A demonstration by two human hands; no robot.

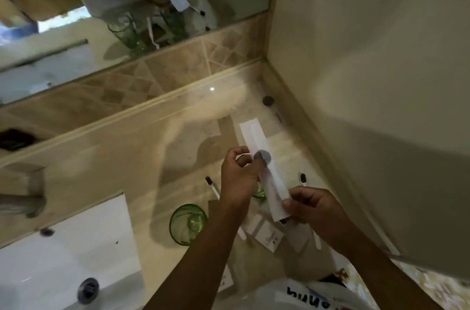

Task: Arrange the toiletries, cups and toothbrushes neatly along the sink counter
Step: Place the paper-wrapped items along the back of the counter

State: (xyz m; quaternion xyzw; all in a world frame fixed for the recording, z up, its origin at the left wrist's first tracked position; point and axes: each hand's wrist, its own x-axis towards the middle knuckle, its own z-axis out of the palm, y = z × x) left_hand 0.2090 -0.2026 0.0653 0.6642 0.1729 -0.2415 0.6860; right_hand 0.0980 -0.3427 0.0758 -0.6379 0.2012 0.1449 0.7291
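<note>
Both my hands, left (237, 177) and right (314, 208), pinch a white sachet (264, 170), blocking the second green cup (259, 191); another green cup (187, 223) stands nearby; small boxes (269, 234) blurred.

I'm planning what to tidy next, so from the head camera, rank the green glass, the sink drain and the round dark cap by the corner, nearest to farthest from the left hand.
From the left hand:
1. Green glass, just below-left on the counter.
2. Round dark cap, up-right near the wall corner.
3. Sink drain, far lower-left in the basin.
</note>
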